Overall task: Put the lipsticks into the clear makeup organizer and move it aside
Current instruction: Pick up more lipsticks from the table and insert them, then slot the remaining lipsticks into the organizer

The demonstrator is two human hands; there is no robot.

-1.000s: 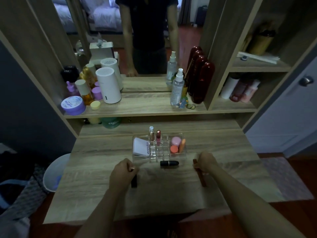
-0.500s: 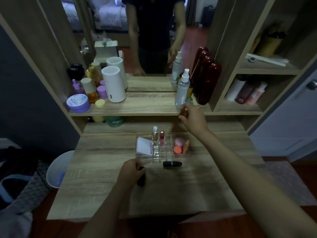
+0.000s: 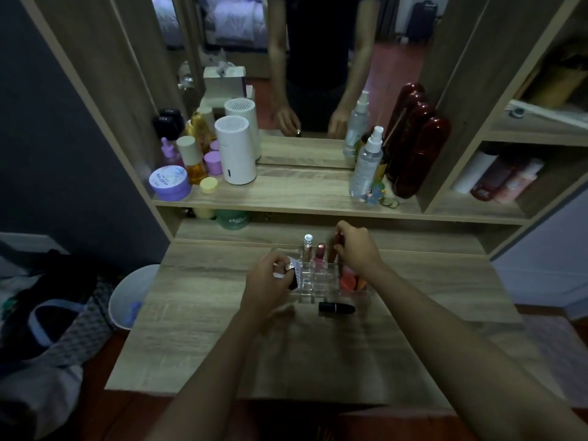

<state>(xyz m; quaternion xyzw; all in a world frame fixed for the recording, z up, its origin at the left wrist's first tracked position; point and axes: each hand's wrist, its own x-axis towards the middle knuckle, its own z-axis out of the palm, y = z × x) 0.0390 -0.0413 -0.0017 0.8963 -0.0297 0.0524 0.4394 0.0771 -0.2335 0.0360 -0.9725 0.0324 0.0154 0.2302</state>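
Observation:
The clear makeup organizer [image 3: 313, 286] stands at the middle back of the wooden desk. Two tubes stand upright in its back slots: a silver-capped one [image 3: 307, 248] and a pink one [image 3: 319, 254]. My right hand [image 3: 358, 248] holds a dark red lipstick [image 3: 337, 241] upright over the back slots beside the pink tube. My left hand [image 3: 270, 281] grips a black lipstick [image 3: 293, 281] at the organizer's left front. Another black lipstick [image 3: 336, 308] lies on its side on the desk just in front of the organizer.
Orange and pink round items [image 3: 347, 281] sit in the organizer's right compartment, a white box [image 3: 297, 267] in its left. The shelf above holds a white cylinder [image 3: 235, 149], spray bottle [image 3: 366, 167], jars and dark red bottles [image 3: 420, 154]. A white bin [image 3: 130, 297] stands left of the desk.
My right hand came down from near the shelf to the organizer's back slots with the dark red lipstick. My left hand lifted its black lipstick from the desk up to the organizer's left front.

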